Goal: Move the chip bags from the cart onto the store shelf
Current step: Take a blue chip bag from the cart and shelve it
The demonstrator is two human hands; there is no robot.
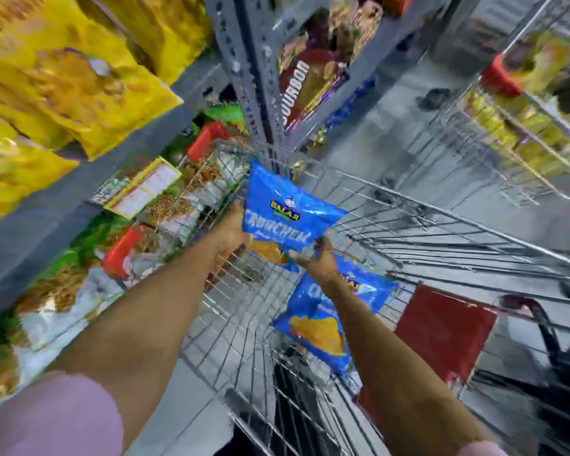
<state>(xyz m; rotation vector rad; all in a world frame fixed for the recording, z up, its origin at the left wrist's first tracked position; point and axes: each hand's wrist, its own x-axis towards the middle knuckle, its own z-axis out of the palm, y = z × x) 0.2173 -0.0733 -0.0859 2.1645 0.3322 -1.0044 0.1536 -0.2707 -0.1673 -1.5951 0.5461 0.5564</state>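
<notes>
A blue chip bag (285, 212) is held up above the wire cart (408, 232). My left hand (232, 230) grips its left edge and my right hand (316, 260) grips its lower right corner. A second blue chip bag (323, 327) lies in the cart's basket below my right forearm. The grey store shelf (89, 179) runs along the left, with yellow chip bags (66, 80) on its upper level. The whole view is blurred by motion.
Lower shelf levels hold green and white snack packs (56, 291) with red tops. A grey upright post (254, 77) stands behind the cart, with biscuit packs (306, 90) beyond. A red seat flap (441, 327) closes the cart's near end. A second wire cart (514, 133) stands at the right.
</notes>
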